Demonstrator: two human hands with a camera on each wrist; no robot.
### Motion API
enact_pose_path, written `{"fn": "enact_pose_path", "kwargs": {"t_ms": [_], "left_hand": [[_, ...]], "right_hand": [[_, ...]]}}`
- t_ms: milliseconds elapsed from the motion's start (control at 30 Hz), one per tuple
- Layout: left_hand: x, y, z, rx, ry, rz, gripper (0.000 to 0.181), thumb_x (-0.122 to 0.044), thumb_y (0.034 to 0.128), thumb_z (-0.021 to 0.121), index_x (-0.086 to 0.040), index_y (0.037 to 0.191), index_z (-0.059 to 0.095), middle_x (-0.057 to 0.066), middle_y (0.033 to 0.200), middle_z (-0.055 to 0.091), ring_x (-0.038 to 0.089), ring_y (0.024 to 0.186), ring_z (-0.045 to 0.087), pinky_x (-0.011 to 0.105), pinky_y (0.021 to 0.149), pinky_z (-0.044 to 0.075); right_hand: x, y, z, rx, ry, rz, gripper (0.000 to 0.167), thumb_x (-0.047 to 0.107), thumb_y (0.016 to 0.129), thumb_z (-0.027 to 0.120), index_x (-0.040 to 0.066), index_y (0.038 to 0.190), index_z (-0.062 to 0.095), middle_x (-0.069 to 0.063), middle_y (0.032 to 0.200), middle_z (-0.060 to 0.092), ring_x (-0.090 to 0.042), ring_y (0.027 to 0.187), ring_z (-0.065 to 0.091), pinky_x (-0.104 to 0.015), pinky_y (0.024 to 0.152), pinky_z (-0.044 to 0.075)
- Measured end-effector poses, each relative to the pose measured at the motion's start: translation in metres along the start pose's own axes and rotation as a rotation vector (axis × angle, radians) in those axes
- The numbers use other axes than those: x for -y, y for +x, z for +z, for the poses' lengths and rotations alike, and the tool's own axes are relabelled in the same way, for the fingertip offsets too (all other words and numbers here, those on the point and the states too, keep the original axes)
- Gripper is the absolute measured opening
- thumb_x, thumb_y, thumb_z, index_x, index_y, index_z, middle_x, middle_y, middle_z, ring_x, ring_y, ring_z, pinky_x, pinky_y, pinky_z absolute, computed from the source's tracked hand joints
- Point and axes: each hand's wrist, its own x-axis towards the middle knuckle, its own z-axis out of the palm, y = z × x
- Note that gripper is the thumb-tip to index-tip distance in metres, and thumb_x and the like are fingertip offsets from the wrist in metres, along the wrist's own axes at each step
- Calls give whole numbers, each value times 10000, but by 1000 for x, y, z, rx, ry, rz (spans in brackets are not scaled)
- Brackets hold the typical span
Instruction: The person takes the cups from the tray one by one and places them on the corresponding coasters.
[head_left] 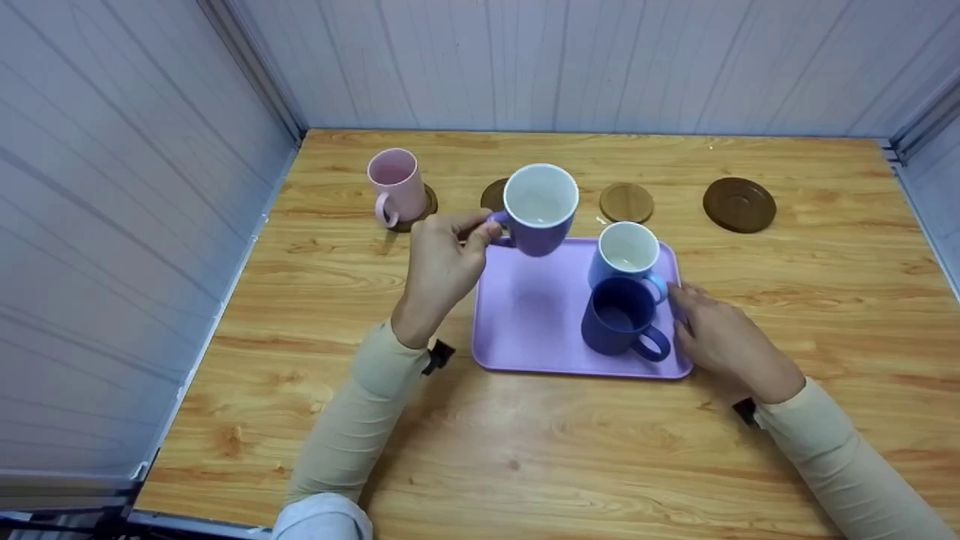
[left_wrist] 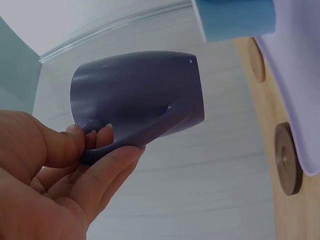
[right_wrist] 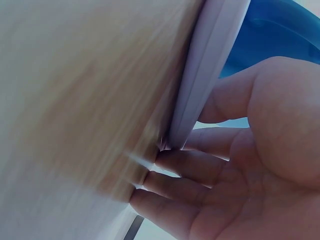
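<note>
A purple mug (head_left: 541,214) with a white inside hangs above the back of the lilac tray (head_left: 525,337). My left hand (head_left: 444,266) pinches it by the handle; in the left wrist view, thumb and fingers close around that handle (left_wrist: 145,132). On the tray's right half stand a light blue mug (head_left: 626,251) and, in front of it, a dark blue mug (head_left: 615,319). At the tray's right edge, my right hand (head_left: 724,337) holds the rim (right_wrist: 207,70), thumb over it and the other fingers low beside it, near the tabletop.
A pink mug (head_left: 397,187) stands on a wooden coaster (head_left: 430,202) at the back left. Further coasters line the back: a dark one (head_left: 493,195) partly behind the purple mug, a lighter one (head_left: 626,202), and a larger dark one (head_left: 739,205). Panel walls (head_left: 525,67) enclose the table.
</note>
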Motion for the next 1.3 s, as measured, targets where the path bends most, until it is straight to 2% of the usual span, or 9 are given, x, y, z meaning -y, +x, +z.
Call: {"fn": "enact_pose_path", "kwargs": {"t_ms": [167,400,567,667,867,967,1133,1300], "left_hand": [[-5,8,0,-56,9,9,114,-97,950,749,-50,1015,831,33,901,796,87,800,731,233,627,553],[-7,19,6,-120,-4,-14,120,-113,946,757,-54,1018,833,56,931,801,130,836,763,251,663,584],[-4,28,12,-159,-1,-56,129,-124,946,757,-65,1030,835,57,940,801,143,808,761,249,656,581],[-3,34,16,-174,-7,-95,131,-146,947,759,-80,1029,838,34,930,802,107,801,751,237,673,579],[2,45,25,-204,-10,-169,140,-184,933,776,-104,1027,843,6,891,801,130,789,748,245,663,557],[6,50,31,-220,-12,-199,150,-195,928,783,-116,1040,843,4,890,801,77,779,731,233,671,553],[15,58,40,-249,-30,-212,155,-202,927,787,-108,1038,842,13,890,802,43,757,723,227,669,569],[23,63,51,-274,-2,-216,126,-222,923,792,-130,984,853,-5,874,800,39,752,712,221,651,546]], "right_hand": [[1,1,0,1,1,0,545,98,1001,527,-117,1495,441,-389,1478,458,-552,1366,458,-663,1112,377],[0,1,0,-1,7,1,550,98,1001,529,-122,1497,436,-396,1476,453,-553,1371,451,-671,1112,371],[-1,1,0,19,16,15,558,99,1005,525,-116,1509,421,-393,1491,436,-550,1390,428,-662,1132,351],[-1,0,1,24,19,19,560,102,1006,522,-115,1512,417,-390,1497,433,-549,1393,426,-657,1137,347],[-1,-1,1,6,9,-1,552,89,999,515,-127,1499,428,-384,1489,448,-558,1371,445,-662,1119,366],[-1,-1,1,15,8,2,557,93,1002,513,-127,1504,419,-382,1500,435,-562,1380,430,-662,1128,355],[-1,0,1,26,7,7,559,100,1009,510,-124,1511,410,-383,1508,426,-563,1390,418,-661,1134,347],[0,0,-1,35,4,14,561,108,1015,514,-121,1516,405,-376,1519,419,-556,1397,415,-657,1139,343]]}}
